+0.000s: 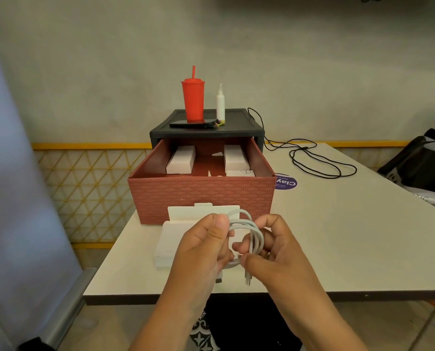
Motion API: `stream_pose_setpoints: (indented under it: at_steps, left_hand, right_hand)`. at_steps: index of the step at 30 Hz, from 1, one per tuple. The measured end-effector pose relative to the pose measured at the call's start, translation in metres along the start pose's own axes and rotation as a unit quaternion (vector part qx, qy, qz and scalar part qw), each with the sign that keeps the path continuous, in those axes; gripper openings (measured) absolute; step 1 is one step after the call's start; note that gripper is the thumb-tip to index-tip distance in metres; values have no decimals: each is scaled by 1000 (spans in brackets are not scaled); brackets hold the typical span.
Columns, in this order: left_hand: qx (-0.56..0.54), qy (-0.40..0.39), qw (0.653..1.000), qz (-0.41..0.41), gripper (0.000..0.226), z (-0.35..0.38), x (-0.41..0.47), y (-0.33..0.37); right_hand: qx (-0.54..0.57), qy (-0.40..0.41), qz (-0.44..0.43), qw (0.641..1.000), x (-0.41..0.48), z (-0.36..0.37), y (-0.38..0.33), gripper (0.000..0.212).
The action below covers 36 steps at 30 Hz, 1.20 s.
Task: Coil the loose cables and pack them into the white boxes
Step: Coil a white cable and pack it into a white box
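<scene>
Near the front edge of the table (338, 236), both hands held the white cable (255, 231) in the air, just above the open white box (172, 239) that lay with its lid flap (186, 212) leaning toward the red-brown drawer (201, 196). The left hand (203, 247) pinched the upper loops between thumb and fingers, and the right hand (269, 252) had its fingers curled round the far side of the coil, thumb pressed on the lower turns. By the look of it the coiling of this cable was nearly finished: several loops were gathered and only the plug ends (248, 279) hung free below. It was not yet in the box, and the flap was not closed. Inside the drawer lay closed white boxes (181, 159), probably packed or waiting; which, I could not tell. A black cable (320, 160) sprawled loose on the table to the right, well apart from the hands, and likely had yet to be coiled. For room, the box sat close against the drawer front and near the table's left edge, so lowering the coil straight down looked safest; the right side of the table offered open surface.
</scene>
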<state>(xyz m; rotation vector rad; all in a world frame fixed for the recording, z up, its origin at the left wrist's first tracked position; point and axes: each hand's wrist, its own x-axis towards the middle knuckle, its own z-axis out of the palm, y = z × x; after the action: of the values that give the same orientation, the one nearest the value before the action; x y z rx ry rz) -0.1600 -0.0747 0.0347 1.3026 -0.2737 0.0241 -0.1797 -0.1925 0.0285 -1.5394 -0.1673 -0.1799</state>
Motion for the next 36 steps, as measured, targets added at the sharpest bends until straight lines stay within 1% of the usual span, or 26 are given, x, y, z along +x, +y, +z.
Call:
stream_pose_setpoints:
  at_steps: [1,3,5,8,11,14,18,22,25,27,28,30,31,34,36]
  left_hand:
    - [6,-3,1000,2,38,-1,0,-1]
    - [52,-23,998,21,38,-3,1,-2]
    - [98,-38,993,46,27,-3,3,-3]
    - [134,-41,987,74,28,-3,5,-6]
    - [174,0,980,100,28,-1,3,-6]
    - [192,47,975,105,19,-1,4,-6]
    - [201,71,970,117,21,-2,4,-6]
    - [239,101,954,149,22,-2,5,-8]
    - [234,127,954,140,24,-3,4,-8]
    - [199,137,965,102,29,-3,4,-7]
    - [159,137,975,70,32,-3,5,-6]
    - [43,129,991,-6,33,-3,7,-2]
    - [-17,121,992,-35,30,-3,7,0]
    - [-134,102,983,-77,28,2,5,2]
    - [-214,96,967,-95,29,5,4,-1]
  right_hand:
    - [-15,4,2,1000,0,0,1,38]
    - [-46,13,10,999,1,-1,2,39]
    - [-68,21,17,997,1,-3,3,38]
    - [-90,27,22,995,0,-3,3,39]
    - [-110,20,22,993,-2,-2,3,41]
    - [-138,-13,32,990,-4,-4,-2,41]
    - [-151,-42,34,987,-8,-4,-8,46]
    - [-169,-42,30,984,-13,-7,-14,56]
    - [-202,-50,12,978,-16,-14,-20,55]
    - [-242,-57,-5,969,-17,-18,-23,48]
    - [-273,-58,-23,960,-17,-20,-23,42]
    - [-330,-33,-62,941,-14,-20,-22,38]
    - [-342,-7,-74,937,-13,-20,-19,37]
    - [-309,69,-96,944,-11,-19,-11,34]
    - [-250,86,-98,959,-10,-16,-7,27]
